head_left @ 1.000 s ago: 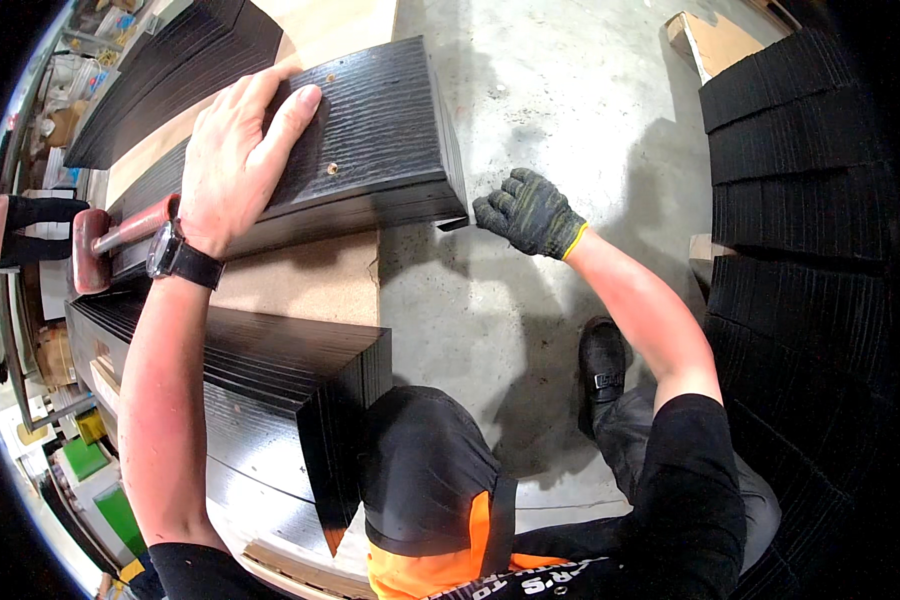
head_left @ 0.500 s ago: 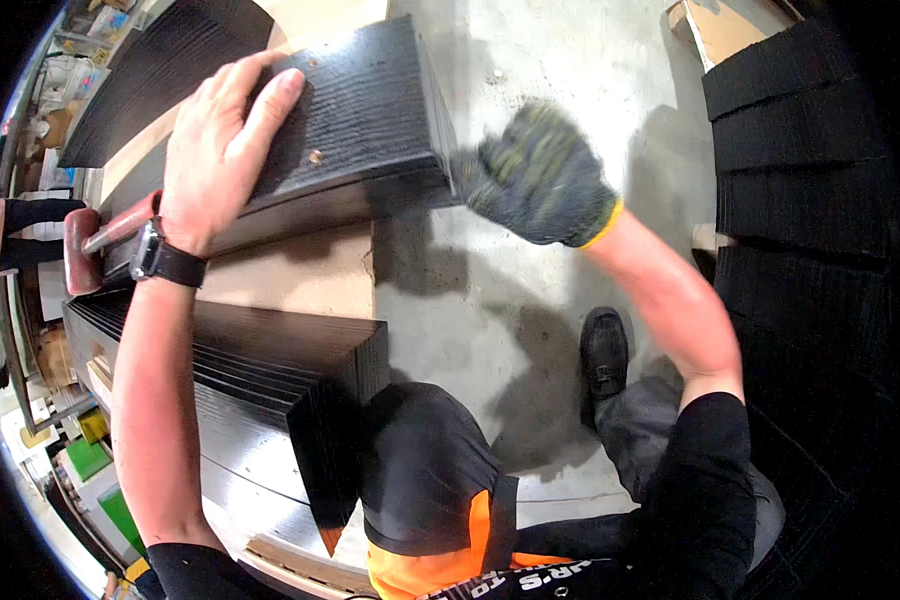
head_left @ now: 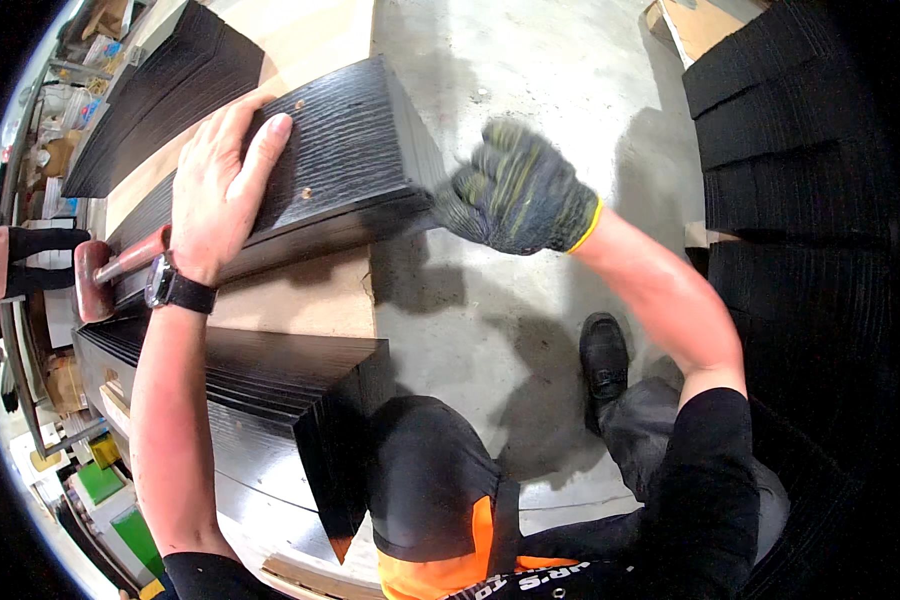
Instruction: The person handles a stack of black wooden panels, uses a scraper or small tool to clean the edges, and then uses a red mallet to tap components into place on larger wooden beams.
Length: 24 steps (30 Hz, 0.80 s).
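Observation:
My left hand is bare, with a watch at the wrist. It lies flat, thumb spread, on the top of a stack of black wood-grain boards. My right hand wears a dark patterned glove with a yellow cuff. Its fingers are curled close against the stack's right end, slightly blurred; whether they pinch something there is hidden. Under my left wrist runs the red handle of a mallet, whose head rests past the stack's left side.
Closer to me stands another stack of black boards, and a further one lies at the far left. Brown sheet material shows beneath the stacks. Tall black piles line the right side. A person's legs show at the left edge.
The view has shifted slightly. My left hand stays on the boards, and the gloved right hand has moved a little left and nearer, still at the stack's end.

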Available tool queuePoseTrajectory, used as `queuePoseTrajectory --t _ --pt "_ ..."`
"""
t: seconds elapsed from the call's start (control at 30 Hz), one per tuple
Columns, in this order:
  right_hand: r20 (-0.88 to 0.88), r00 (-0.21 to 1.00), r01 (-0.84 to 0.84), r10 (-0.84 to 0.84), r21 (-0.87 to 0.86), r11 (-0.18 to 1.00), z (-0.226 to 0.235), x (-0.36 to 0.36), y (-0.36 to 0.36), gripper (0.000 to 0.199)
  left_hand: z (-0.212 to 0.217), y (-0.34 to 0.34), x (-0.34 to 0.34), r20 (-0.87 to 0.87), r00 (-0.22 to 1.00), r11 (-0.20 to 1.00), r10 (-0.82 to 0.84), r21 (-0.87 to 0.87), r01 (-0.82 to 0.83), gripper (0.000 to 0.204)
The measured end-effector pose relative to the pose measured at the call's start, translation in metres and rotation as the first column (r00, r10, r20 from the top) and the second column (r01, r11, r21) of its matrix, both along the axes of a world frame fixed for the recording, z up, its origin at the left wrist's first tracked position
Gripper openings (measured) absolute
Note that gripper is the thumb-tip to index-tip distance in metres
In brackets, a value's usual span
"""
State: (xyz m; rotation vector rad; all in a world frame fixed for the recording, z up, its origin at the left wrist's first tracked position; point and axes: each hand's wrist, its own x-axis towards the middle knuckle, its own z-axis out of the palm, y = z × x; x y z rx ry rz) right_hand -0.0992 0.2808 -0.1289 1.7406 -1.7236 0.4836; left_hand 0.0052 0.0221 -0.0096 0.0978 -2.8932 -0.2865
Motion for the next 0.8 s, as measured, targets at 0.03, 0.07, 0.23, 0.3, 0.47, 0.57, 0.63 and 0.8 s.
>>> queuePoseTrajectory --t 0.03,0.07,0.23,0.3,0.47,0.57,0.63,0.8 --pt "-0.194 0.981 -0.023 -0.006 -0.147 0.989 0.016 -0.006 -0.001 0.037 0.004 -0.002 0.0 0.0 1.0 1.0 0.006 -0.002 -0.006 0.046" --pt "-0.342 0.923 0.091 -0.175 -0.248 0.964 0.038 -0.004 -0.009 0.039 0.006 -0.006 0.002 0.015 1.0 1.0 0.016 -0.015 -0.016 0.046" --pt "-0.54 0.731 0.308 -0.418 -0.286 0.907 0.053 -0.001 0.001 0.045 0.001 -0.006 0.004 0.026 0.999 0.999 0.028 -0.033 -0.027 0.042" --pt "-0.268 0.948 0.129 -0.172 -0.171 0.977 0.009 0.011 0.007 0.029 0.002 -0.003 0.005 0.014 1.0 1.0 0.019 -0.012 -0.018 0.043" --pt "-0.007 1.0 0.018 -0.016 0.179 0.984 -0.049 0.012 0.018 0.009 -0.006 0.008 -0.004 0.004 1.0 0.998 -0.009 0.058 0.009 0.044" --pt "-0.105 0.993 -0.078 0.06 -0.179 0.981 0.01 -0.009 -0.004 0.007 -0.004 0.006 -0.001 0.014 1.0 0.998 0.014 0.066 -0.014 0.044" --pt "0.004 0.987 -0.152 0.162 -0.341 0.928 0.059 -0.011 -0.024 0.014 0.006 0.001 0.006 0.014 1.0 1.0 0.021 0.018 -0.021 0.043" --pt "0.245 0.97 0.16 -0.006 -0.615 0.772 0.058 -0.017 -0.022 0.03 0.006 0.001 0.001 0.045 0.999 1.0 0.004 0.031 -0.005 0.043"
